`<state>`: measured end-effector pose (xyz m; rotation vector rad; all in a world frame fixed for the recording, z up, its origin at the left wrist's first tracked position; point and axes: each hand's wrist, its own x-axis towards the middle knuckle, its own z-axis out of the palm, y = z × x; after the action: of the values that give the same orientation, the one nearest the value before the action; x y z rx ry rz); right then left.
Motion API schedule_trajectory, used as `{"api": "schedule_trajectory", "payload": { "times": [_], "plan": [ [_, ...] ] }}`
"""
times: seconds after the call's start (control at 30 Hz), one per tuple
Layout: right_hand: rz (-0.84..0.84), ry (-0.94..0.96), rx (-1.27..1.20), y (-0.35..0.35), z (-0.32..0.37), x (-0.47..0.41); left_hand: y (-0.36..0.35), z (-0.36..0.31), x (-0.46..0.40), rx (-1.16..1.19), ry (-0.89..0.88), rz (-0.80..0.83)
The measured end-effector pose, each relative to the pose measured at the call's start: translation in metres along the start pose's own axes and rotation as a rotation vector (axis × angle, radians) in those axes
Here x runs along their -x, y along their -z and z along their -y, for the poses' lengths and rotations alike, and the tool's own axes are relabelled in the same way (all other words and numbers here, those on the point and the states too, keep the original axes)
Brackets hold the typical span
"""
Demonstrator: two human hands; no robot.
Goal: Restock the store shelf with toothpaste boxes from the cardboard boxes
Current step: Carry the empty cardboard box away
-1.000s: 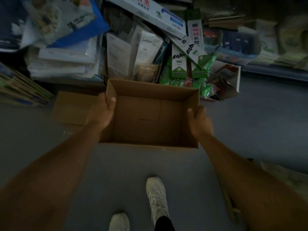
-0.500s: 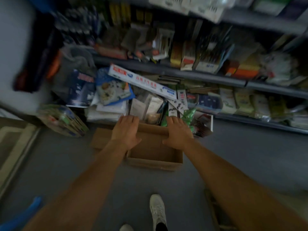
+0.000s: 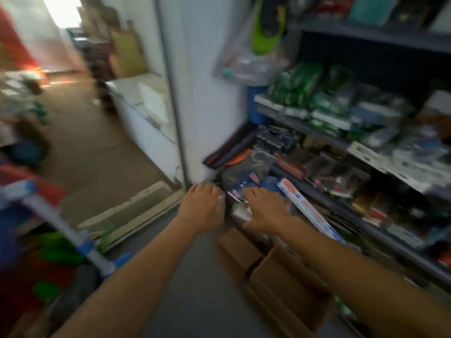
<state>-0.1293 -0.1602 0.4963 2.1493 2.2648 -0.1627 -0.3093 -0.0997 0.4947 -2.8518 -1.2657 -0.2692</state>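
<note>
An empty-looking cardboard box (image 3: 280, 284) sits on the floor under the right forearm. Both hands are open and hold nothing: the left hand (image 3: 201, 208) out front, the right hand (image 3: 264, 211) nearer the goods. A long toothpaste box (image 3: 308, 211) lies just right of it on the low shelf (image 3: 366, 228), its long axis slanting away up-left, so the right hand looks the better bet.

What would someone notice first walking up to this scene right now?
Two bare arms reach forward at centre, the left hand and right hand spread, seemingly empty. Below the right arm an open cardboard box sits on the floor. Crowded shelves fill the right side.
</note>
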Motion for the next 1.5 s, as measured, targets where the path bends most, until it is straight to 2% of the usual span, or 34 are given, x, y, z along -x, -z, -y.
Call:
{"api": "schedule_trajectory", "payload": {
  "times": [0.13, 0.27, 0.37, 0.47, 0.57, 0.7, 0.93, 1.13, 1.3, 1.5],
  "plan": [
    [-0.029, 0.349, 0.073, 0.022, 0.079, -0.021, 0.027, 0.023, 0.080, -0.134, 0.336, 0.091],
    [-0.022, 0.658, 0.123, 0.020, 0.170, 0.002, 0.044, 0.031, 0.196, -0.164, 0.634, 0.136],
    [0.001, 0.903, 0.121, 0.009, 0.244, 0.043, 0.063, 0.021, 0.301, -0.203, 0.860, 0.158],
    [0.017, 1.135, 0.119, -0.001, 0.328, 0.092, 0.080, 0.005, 0.411, -0.203, 1.058, 0.105],
    [0.023, 1.353, 0.116, -0.011, 0.413, 0.155, 0.107, -0.021, 0.516, -0.246, 1.301, 0.156],
    [0.023, 1.622, 0.129, -0.024, 0.523, 0.251, 0.135, -0.061, 0.647, -0.264, 1.583, 0.136],
    [0.054, 1.865, 0.090, -0.043, 0.700, 0.425, 0.184, -0.119, 0.862, -0.356, 1.872, 0.150],
    [0.094, 2.007, 0.112, -0.051, 0.823, 0.533, 0.212, -0.132, 1.004, -0.348, 2.035, 0.210],
    [0.106, 2.070, 0.141, -0.083, 0.938, 0.584, 0.214, -0.089, 1.114, -0.322, 2.099, 0.194],
    [0.104, 2.112, 0.159, -0.111, 1.122, 0.619, 0.234, 0.019, 1.262, -0.315, 2.136, 0.175]
  ]
}}
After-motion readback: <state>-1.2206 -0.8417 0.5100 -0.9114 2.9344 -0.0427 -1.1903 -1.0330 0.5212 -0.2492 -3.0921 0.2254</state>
